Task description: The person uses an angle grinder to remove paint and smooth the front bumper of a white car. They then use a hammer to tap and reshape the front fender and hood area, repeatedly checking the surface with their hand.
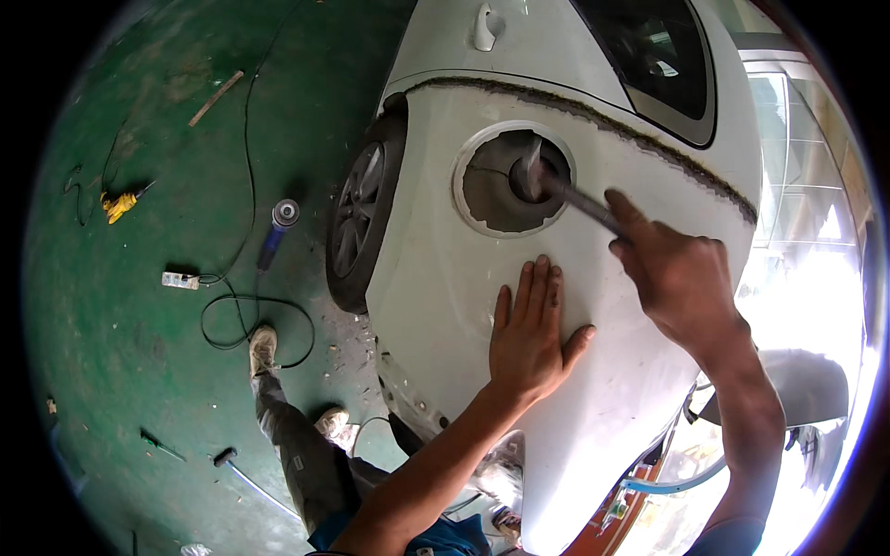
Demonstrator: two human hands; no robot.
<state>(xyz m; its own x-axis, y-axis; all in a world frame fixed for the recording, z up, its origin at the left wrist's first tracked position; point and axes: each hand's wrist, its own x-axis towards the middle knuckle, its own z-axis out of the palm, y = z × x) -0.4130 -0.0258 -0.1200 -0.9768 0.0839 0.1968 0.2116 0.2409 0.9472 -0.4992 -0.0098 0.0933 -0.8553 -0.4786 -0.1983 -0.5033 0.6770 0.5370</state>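
Observation:
My right hand (681,278) grips the handle of a hammer (591,209), whose head is blurred by motion over a round opening. That opening is cut in a white car's rear side panel (445,278), with a paler ring (461,199) of bared edge around it. Inside the opening it is dark, and a round shape partly shows behind the hammer head. Flat on the panel just below the opening lies my left hand (528,338), fingers stretched out and holding nothing.
A rough dark seam (593,118) crosses the car body above. The wheel (362,208) is at its left. On the green floor lie an angle grinder (275,233), a yellow power drill (120,204), a power strip (180,280), looped cable, a long-handled hammer (250,482) and a screwdriver (162,445).

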